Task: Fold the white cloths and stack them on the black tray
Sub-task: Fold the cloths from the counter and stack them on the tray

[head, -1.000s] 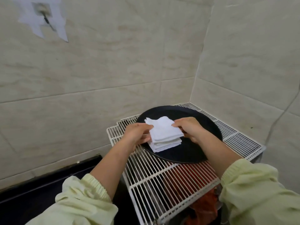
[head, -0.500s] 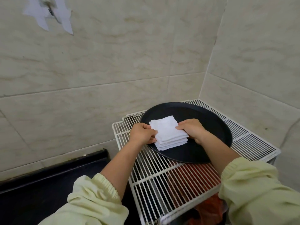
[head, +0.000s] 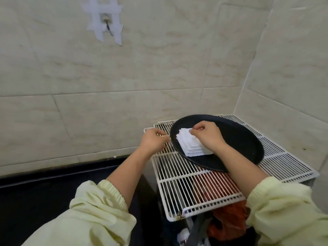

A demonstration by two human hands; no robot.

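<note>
Cloths sit stacked on tray; my left hand has let go, curled, grip unclear, while my right hand pinches the top corner.

1. Left arm: extended forward, forearm bare, left sleeve gathered near the elbow.
2. Left hand: back facing up, fingers curled inward; whether they grip anything cannot be determined.
3. Right arm: extended forward and angled inward, forearm bare, right sleeve gathered near the elbow.
4. Right hand: back facing up, fingers curled, thumb and forefinger pinching the top of the white cloths.
5. The two hands are near each other, not touching.
</note>
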